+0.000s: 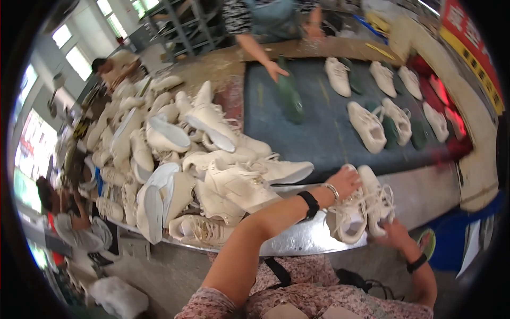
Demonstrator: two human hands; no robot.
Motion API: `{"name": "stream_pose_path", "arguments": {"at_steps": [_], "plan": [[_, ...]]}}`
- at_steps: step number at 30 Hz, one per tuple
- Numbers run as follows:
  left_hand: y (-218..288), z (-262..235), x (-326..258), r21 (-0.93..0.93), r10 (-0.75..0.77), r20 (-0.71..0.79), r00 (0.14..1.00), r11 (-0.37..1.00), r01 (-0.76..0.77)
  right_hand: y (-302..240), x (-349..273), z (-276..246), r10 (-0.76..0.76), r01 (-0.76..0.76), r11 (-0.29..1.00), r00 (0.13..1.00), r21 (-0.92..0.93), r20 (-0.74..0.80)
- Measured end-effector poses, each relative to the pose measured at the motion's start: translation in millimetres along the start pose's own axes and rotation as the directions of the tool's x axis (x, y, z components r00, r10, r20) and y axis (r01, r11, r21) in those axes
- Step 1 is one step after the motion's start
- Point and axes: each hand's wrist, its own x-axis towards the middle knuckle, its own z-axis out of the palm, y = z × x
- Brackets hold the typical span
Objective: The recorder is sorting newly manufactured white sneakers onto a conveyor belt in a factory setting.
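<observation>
Fingers of the left hand point(345, 181) curl over the heel end of a pair of cream-white sneakers point(361, 207), closed on it from above; the right hand point(396, 234) cups the same pair from below at the toe end, its fingers closed on the soles. The pair lies side by side, touching, on the near metal lip of the worktop point(297, 242), just at the near edge of the dark conveyor belt point(319, 122). Judged step: the pair is being set or squared up for the belt; a next move would call for a level, two-handed lift so both sneakers stay together. Left of the belt sits a heap of like sneakers point(180, 159), some sole-up. On the belt's far right, single sneakers point(366, 125) lie in loose rows, several beside dark green shoe lasts point(289, 95). At the belt's far edge another person's hand point(276, 69) touches one last. Beyond the belt's right side, a red sign with a yellow band point(475, 48) runs along the wall; a blue bin point(451, 234) stands below the near right corner. No packages or labels can be made out.
</observation>
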Motion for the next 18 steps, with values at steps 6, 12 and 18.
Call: {"name": "stream_pose_path", "arguments": {"at_steps": [6, 12, 18], "plan": [[-78, -150, -67, 0.158, -0.052, -0.340, 0.939, 0.981, 0.111, -47, 60, -170, -0.080, 0.033, 0.982, 0.965, 0.188, 0.250], [-257, -186, -261, 0.120, -0.631, -0.494, 0.598, 0.632, 0.766, -252, 255, -214, -0.573, 0.424, 0.686, 0.816, 0.591, 0.079], [-294, -156, -416, 0.006, -0.904, -0.377, 0.199, 0.213, 0.977, -433, 410, -196, -0.600, 0.292, 0.616, 0.775, 0.731, 0.196]]}}
